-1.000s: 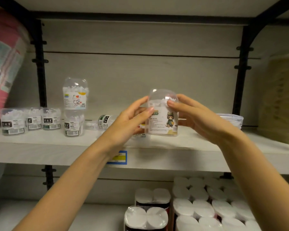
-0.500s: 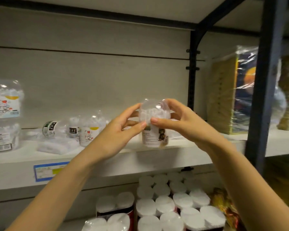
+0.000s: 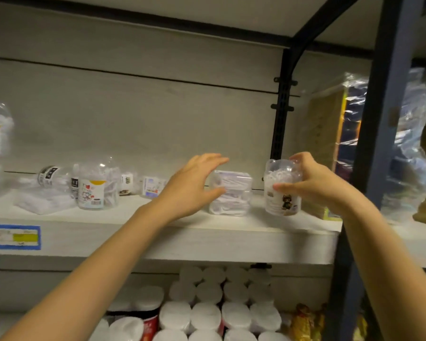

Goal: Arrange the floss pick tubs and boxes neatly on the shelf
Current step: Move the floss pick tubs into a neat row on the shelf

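My right hand gripped the tub upright at three o'clock of the box, to seat it on the shelf, while my left hand, spread and empty, hovered at that box's nine o'clock, likely to steady it.

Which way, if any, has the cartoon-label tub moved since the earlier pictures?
Yes. The tub moved right: earlier it was clearly left of the black upright, now it is in line with it, in the right hand alone.

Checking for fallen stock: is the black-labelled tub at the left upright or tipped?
Tipped: the black-labelled tub lies on its side on the shelf.
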`<move>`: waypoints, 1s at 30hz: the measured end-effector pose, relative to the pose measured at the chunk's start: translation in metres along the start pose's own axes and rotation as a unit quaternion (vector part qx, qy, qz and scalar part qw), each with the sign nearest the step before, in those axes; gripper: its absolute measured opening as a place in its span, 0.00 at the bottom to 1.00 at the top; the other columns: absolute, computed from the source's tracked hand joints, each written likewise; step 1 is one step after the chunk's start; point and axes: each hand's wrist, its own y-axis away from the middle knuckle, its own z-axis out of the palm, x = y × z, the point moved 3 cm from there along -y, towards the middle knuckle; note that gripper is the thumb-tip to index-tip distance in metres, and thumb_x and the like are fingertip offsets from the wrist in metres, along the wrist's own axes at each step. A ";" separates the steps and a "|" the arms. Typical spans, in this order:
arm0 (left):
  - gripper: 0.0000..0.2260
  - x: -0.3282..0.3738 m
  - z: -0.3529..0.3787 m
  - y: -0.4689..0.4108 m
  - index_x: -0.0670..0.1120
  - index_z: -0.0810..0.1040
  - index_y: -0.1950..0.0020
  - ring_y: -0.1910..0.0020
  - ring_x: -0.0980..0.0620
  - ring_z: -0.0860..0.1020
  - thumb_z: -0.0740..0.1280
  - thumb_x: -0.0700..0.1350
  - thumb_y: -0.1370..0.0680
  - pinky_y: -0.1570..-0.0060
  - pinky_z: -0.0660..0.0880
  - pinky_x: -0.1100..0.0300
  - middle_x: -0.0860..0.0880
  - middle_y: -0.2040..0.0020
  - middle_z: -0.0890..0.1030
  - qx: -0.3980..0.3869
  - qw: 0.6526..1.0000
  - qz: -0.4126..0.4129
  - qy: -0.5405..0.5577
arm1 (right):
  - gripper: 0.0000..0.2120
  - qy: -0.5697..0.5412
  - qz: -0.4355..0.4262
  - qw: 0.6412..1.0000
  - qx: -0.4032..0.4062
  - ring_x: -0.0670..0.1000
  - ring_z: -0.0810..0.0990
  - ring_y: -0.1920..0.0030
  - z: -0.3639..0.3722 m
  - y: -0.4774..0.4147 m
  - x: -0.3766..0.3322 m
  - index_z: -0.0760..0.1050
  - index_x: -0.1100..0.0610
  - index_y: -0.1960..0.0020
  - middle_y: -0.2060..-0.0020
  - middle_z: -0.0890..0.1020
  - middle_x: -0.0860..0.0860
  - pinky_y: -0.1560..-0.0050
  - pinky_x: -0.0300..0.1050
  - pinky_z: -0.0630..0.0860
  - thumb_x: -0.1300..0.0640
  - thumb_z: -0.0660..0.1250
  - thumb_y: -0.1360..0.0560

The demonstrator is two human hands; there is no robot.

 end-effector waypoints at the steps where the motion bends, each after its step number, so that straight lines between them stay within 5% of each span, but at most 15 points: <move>1: 0.25 0.001 0.005 -0.003 0.51 0.64 0.28 0.28 0.54 0.61 0.67 0.48 0.25 0.32 0.60 0.60 0.53 0.27 0.65 -0.011 1.000 0.004 -0.028 | 0.33 -0.008 0.006 1.000 -0.020 0.53 0.73 0.45 0.006 -0.005 0.006 0.58 0.56 0.32 0.37 0.72 0.56 0.45 0.49 0.74 0.57 0.72 0.31; 4: 0.27 0.002 0.014 -0.007 0.51 0.64 0.28 0.29 0.53 0.61 0.67 0.49 0.25 0.33 0.58 0.59 0.52 0.28 0.65 -0.041 0.994 0.016 -0.104 | 0.35 -0.043 0.023 0.997 -0.065 0.55 0.74 0.43 0.021 -0.020 0.018 0.58 0.56 0.30 0.39 0.72 0.55 0.38 0.55 0.73 0.57 0.73 0.31; 11: 0.25 -0.015 0.006 -0.009 0.51 0.65 0.30 0.35 0.51 0.66 0.66 0.50 0.26 0.38 0.57 0.60 0.51 0.34 0.70 -0.074 0.970 0.013 -0.231 | 0.33 -0.128 0.030 0.981 -0.140 0.53 0.75 0.43 0.043 -0.038 0.010 0.59 0.54 0.30 0.38 0.70 0.53 0.42 0.45 0.74 0.59 0.72 0.30; 15: 0.24 -0.031 -0.007 -0.003 0.51 0.65 0.31 0.35 0.50 0.67 0.66 0.50 0.26 0.37 0.59 0.58 0.51 0.35 0.71 -0.086 0.958 -0.010 -0.274 | 0.34 -0.135 0.009 0.977 -0.164 0.54 0.73 0.41 0.063 -0.048 -0.008 0.57 0.54 0.29 0.33 0.68 0.55 0.39 0.48 0.73 0.59 0.71 0.29; 23: 0.24 -0.033 -0.010 -0.017 0.50 0.65 0.29 0.32 0.51 0.66 0.63 0.47 0.25 0.33 0.54 0.58 0.51 0.32 0.70 -0.078 0.965 0.000 -0.252 | 0.36 -0.020 -0.034 0.988 -0.147 0.51 0.76 0.45 0.078 -0.064 -0.024 0.57 0.55 0.28 0.37 0.70 0.53 0.42 0.48 0.76 0.52 0.72 0.30; 30: 0.22 -0.018 0.028 -0.055 0.51 0.63 0.27 0.31 0.50 0.66 0.55 0.41 0.22 0.28 0.49 0.53 0.48 0.31 0.70 -0.166 0.963 -0.014 -0.211 | 0.33 0.020 -0.037 0.990 -0.135 0.51 0.73 0.40 0.061 -0.075 -0.009 0.57 0.53 0.26 0.30 0.65 0.52 0.44 0.44 0.76 0.52 0.68 0.26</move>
